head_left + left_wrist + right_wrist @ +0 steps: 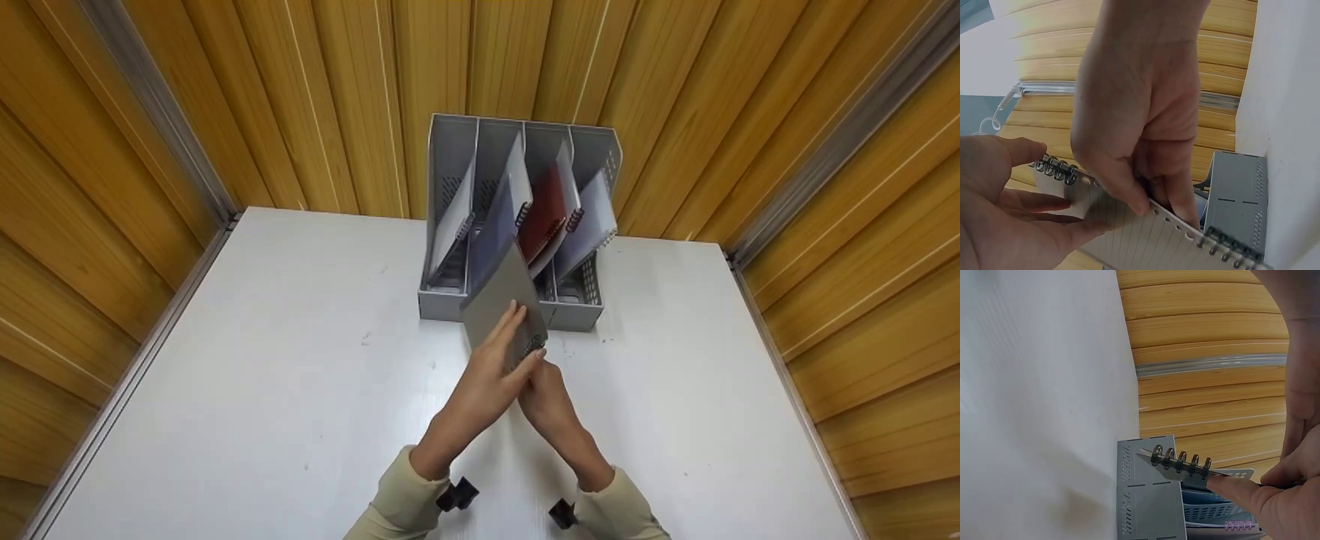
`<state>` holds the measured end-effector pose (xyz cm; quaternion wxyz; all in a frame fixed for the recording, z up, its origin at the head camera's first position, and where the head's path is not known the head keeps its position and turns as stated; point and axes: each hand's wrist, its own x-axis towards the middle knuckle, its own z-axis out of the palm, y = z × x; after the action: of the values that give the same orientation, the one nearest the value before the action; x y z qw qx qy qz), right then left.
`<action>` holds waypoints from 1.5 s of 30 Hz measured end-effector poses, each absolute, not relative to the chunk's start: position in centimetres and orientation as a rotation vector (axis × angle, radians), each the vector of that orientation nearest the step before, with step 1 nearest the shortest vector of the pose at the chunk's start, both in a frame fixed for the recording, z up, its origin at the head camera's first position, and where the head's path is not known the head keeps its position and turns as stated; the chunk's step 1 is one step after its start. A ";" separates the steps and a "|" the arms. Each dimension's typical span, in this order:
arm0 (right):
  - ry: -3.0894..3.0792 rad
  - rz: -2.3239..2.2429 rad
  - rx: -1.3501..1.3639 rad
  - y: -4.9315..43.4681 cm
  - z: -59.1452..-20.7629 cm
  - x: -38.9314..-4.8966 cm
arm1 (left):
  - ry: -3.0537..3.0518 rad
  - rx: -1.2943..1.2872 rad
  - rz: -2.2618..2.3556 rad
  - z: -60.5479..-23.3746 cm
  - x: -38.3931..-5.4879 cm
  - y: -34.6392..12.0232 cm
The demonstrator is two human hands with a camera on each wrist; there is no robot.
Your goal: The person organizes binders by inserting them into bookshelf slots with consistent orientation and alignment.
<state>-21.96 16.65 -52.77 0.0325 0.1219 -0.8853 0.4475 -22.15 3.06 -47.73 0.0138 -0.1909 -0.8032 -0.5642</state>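
A grey spiral notebook [496, 300] is tilted between both hands, its far corner against the front of the grey file organizer [442, 304]. The left hand [486, 379] lies along the cover with straight fingers, its thumb touching the ring binding. In the left wrist view, those fingers rest on a finely lined face of the notebook [1129, 236]. The right hand [547, 397], partly behind the left in the head view, pinches the bound edge. In the right wrist view, the right hand [1292, 495] holds it beside the rings.
The organizer's several compartments hold a white notebook [454, 225], a blue-purple one [491, 229], a red one [541, 217] and a pale lilac one [589, 225]. A white tabletop [300, 337] lies beneath. Wood-look panels [337, 97] stand behind and at both sides.
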 end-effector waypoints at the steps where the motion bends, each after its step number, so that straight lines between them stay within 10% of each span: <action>1: -2.715 1.372 0.366 16.7 -52.8 -22.0 | -2.502 -0.603 -1.763 -47.8 -22.3 2.8; 26: -2.500 1.769 -0.013 23.2 -51.5 -22.9 | -2.441 0.067 -1.684 -54.3 -33.2 -5.9; 45: -2.393 1.739 -0.149 27.7 -49.6 -26.0 | -2.565 0.083 -1.449 -55.2 -37.7 -7.4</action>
<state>-26.01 27.73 -49.58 0.0897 -0.0500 -0.8048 0.5846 -37.72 -7.43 -55.25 0.0969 0.0279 -0.8662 -0.4893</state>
